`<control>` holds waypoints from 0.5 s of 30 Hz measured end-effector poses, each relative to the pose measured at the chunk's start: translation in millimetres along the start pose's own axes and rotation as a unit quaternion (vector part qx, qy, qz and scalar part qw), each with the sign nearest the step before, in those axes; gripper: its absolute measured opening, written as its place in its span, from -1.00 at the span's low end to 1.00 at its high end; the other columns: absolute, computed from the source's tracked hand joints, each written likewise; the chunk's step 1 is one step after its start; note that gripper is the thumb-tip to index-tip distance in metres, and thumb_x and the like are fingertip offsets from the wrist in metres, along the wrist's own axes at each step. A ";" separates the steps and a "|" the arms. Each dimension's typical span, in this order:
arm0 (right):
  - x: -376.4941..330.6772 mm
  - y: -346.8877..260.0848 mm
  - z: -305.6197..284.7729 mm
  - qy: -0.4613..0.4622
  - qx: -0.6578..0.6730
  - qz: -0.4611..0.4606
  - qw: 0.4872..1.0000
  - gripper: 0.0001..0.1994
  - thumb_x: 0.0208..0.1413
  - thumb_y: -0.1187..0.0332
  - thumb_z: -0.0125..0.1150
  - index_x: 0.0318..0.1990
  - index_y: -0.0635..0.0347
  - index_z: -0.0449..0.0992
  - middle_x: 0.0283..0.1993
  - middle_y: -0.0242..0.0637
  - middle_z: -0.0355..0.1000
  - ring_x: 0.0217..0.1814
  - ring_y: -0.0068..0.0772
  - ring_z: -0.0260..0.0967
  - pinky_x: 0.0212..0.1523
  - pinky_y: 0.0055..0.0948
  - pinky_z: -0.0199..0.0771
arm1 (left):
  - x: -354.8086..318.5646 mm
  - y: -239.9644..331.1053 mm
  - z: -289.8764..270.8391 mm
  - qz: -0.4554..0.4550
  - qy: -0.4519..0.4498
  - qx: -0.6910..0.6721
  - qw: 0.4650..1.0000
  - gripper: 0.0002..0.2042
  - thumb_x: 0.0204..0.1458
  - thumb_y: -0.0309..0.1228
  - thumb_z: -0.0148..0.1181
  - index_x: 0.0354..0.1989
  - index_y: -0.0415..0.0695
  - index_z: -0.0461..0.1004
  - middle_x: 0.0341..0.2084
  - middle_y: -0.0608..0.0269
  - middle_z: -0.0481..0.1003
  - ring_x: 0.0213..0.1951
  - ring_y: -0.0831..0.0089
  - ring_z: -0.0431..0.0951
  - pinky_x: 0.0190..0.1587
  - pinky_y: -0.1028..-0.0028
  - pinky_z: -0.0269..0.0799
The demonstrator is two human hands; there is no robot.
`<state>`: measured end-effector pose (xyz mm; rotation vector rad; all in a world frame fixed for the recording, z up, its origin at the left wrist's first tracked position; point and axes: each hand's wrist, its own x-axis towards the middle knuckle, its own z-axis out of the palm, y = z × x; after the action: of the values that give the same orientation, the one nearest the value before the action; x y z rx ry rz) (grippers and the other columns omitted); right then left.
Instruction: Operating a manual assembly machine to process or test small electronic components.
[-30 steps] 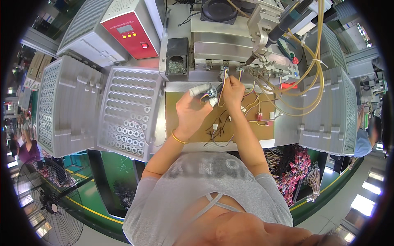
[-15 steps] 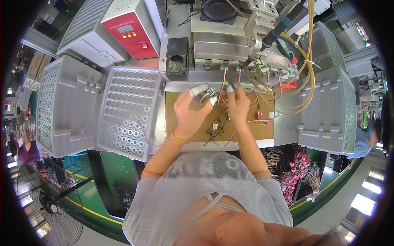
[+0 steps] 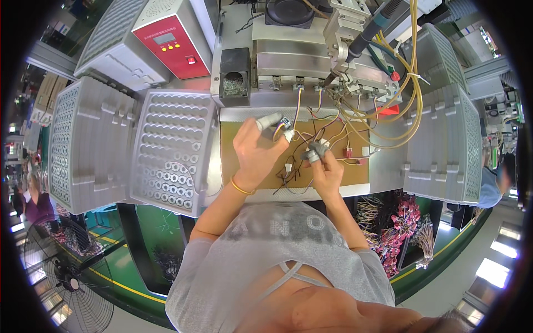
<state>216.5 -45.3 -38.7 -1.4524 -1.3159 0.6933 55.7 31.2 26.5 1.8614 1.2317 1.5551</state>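
My left hand (image 3: 254, 150) pinches a small circuit board (image 3: 286, 122) between its thumb and first finger, both wearing white finger cots. Short coloured wires (image 3: 277, 131) curve from the board toward the palm. My right hand (image 3: 326, 169) is closed over the brown work mat (image 3: 239, 166), its fingertips in grey and white cots. A small white connector (image 3: 324, 142) shows at those fingertips, its lower part hidden. Several loose wires, a red connector (image 3: 348, 152) and a white plug (image 3: 288, 167) lie on the mat around the right hand.
A metal fixture (image 3: 291, 64) with wires hanging from its front stands behind the mat, with yellow hoses (image 3: 413, 100) at right. A black box (image 3: 234, 72) and a red-fronted control unit (image 3: 175, 47) stand at left. Grey trays (image 3: 172, 133) with ring-shaped parts flank the mat.
My right hand has moved away from the fixture, toward me and slightly right, and a white connector now shows at its fingertips. My left hand keeps the board in nearly the same place.
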 end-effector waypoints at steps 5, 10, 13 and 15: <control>-6.1 -1.1 1.8 -0.029 -0.007 -0.015 0.999 -0.79 0.01 0.59 -0.02 -0.17 0.45 0.38 -0.41 -0.22 0.44 -0.49 -0.55 0.39 -0.48 -0.62 0.39 | -3.2 -0.6 0.6 0.000 -0.001 -0.005 1.000 -0.70 -0.42 -0.58 0.30 -0.38 -0.23 0.47 -0.59 0.23 0.38 -0.55 0.41 0.37 -0.48 0.50 0.30; -9.9 -15.4 5.2 -0.055 0.017 -0.017 0.998 -0.79 0.00 0.59 0.00 -0.18 0.45 0.39 -0.43 -0.23 0.43 -0.51 -0.54 0.39 -0.49 -0.61 0.39 | -6.0 -0.8 0.5 0.005 0.002 -0.007 1.000 -0.70 -0.42 -0.58 0.30 -0.38 -0.23 0.47 -0.59 0.23 0.38 -0.56 0.41 0.36 -0.50 0.50 0.29; -7.0 -35.0 6.5 -0.064 0.024 -0.041 0.997 -0.80 -0.01 0.60 0.01 -0.19 0.46 0.40 -0.42 -0.22 0.43 -0.51 -0.55 0.39 -0.49 -0.61 0.39 | -7.1 -0.4 -0.5 0.009 0.000 -0.010 1.000 -0.70 -0.42 -0.58 0.29 -0.37 -0.23 0.47 -0.59 0.23 0.38 -0.56 0.40 0.36 -0.49 0.50 0.29; -8.1 -37.1 7.6 -0.068 0.030 -0.033 0.997 -0.80 -0.02 0.60 0.01 -0.20 0.45 0.40 -0.44 -0.22 0.43 -0.52 -0.55 0.40 -0.50 -0.61 0.39 | -8.0 -1.4 -1.1 0.014 0.001 -0.004 1.000 -0.69 -0.41 -0.58 0.28 -0.35 -0.23 0.47 -0.59 0.23 0.38 -0.56 0.40 0.35 -0.49 0.50 0.28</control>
<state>194.2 -54.8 -8.4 -1.3261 -1.4281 0.7928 54.4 25.1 21.1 1.8794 1.2034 1.5742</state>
